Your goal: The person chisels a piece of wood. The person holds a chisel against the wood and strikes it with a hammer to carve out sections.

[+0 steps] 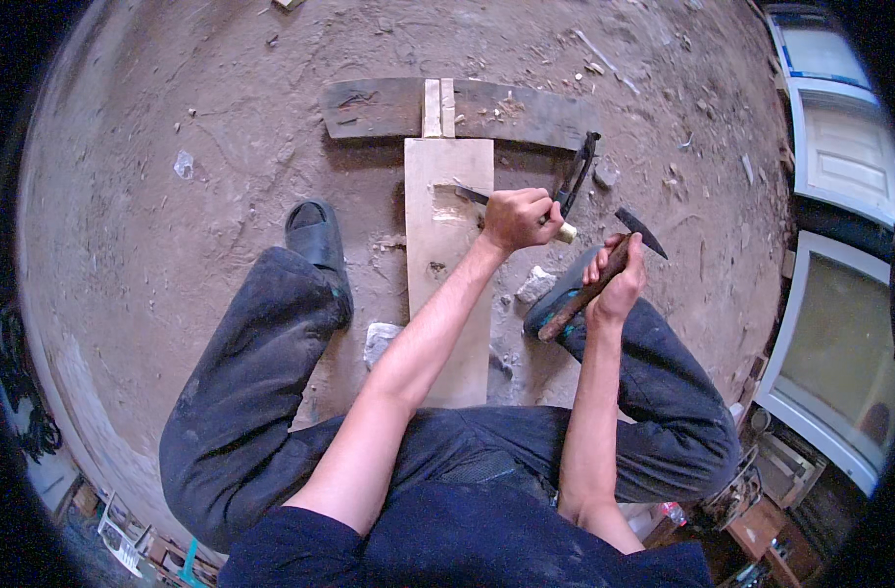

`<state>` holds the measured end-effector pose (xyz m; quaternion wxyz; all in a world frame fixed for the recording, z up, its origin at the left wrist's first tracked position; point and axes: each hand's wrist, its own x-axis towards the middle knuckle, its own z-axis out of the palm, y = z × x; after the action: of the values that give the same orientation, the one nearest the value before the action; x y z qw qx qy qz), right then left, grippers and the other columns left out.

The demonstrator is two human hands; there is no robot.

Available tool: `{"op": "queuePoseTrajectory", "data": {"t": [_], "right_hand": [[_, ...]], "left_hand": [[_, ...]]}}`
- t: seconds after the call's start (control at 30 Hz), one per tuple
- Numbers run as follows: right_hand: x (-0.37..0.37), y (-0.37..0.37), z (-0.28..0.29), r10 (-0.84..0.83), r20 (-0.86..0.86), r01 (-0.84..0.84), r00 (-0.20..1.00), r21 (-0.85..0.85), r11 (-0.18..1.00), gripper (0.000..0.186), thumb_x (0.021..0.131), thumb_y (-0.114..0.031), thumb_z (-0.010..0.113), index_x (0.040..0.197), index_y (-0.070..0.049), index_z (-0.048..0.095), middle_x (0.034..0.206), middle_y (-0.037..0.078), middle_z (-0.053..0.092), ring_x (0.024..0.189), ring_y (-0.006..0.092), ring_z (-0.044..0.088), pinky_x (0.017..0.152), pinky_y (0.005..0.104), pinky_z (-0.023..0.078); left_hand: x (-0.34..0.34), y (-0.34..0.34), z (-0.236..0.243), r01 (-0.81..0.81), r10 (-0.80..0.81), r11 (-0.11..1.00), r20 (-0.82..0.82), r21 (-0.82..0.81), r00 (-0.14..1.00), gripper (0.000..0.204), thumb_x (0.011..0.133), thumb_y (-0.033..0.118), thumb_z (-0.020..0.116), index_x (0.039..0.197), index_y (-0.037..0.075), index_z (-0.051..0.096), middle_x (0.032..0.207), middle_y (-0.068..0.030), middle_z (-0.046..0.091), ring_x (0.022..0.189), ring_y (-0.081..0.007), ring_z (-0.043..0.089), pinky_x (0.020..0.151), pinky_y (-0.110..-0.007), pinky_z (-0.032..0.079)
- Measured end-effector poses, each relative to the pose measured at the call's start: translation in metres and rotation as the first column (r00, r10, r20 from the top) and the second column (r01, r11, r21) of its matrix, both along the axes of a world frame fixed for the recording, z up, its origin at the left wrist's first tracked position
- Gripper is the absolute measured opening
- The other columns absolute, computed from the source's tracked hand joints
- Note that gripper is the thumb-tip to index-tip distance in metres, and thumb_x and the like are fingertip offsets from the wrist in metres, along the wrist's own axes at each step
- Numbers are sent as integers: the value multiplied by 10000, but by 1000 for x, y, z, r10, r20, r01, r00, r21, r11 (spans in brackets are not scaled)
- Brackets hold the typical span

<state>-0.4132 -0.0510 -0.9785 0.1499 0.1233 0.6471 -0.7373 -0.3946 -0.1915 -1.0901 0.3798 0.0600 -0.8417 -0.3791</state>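
Observation:
My left hand [522,218] is closed round a chisel, whose blade [473,195] points left and rests at a shallow cut in a pale wooden board [450,157]. The pale end of the chisel's handle sticks out to the right of my fist. My right hand [616,281] grips a hammer by its wooden handle [565,318]; the dark hammer head [642,233] is raised right of the chisel, apart from it. Just beyond my left hand, a pair of black pincers [580,167] is partly hidden by my fingers.
A dark, weathered beam [384,108] lies crosswise at the board's far end, with two pale wood strips [439,106] on it. Stones [536,284] and wood chips lie on the dirt floor. My bent legs flank the board. White-framed panels [839,338] stand at right.

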Motion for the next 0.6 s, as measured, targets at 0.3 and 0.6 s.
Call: {"op": "queuePoseTrajectory", "data": {"t": [0.3, 0.6], "right_hand": [[3, 1, 4, 76, 1, -76, 997, 15, 997, 415, 973, -400, 445, 972, -7, 575, 582, -6, 395, 417, 91, 359, 380, 244, 321], [3, -8, 7, 81, -9, -81, 997, 15, 997, 426, 971, -407, 441, 976, -6, 583, 578, -6, 388, 415, 90, 355, 381, 243, 318]], "left_hand": [[0, 2, -7, -17, 16, 1000, 42, 15, 999, 289, 829, 150, 525, 550, 74, 520, 536, -96, 567, 449, -253, 573, 432, -374, 455], [10, 0, -2, 18, -16, 998, -49, 53, 999, 281, 822, 152, 533, 553, 75, 554, 537, -81, 587, 465, -236, 598, 442, -361, 473]]}}
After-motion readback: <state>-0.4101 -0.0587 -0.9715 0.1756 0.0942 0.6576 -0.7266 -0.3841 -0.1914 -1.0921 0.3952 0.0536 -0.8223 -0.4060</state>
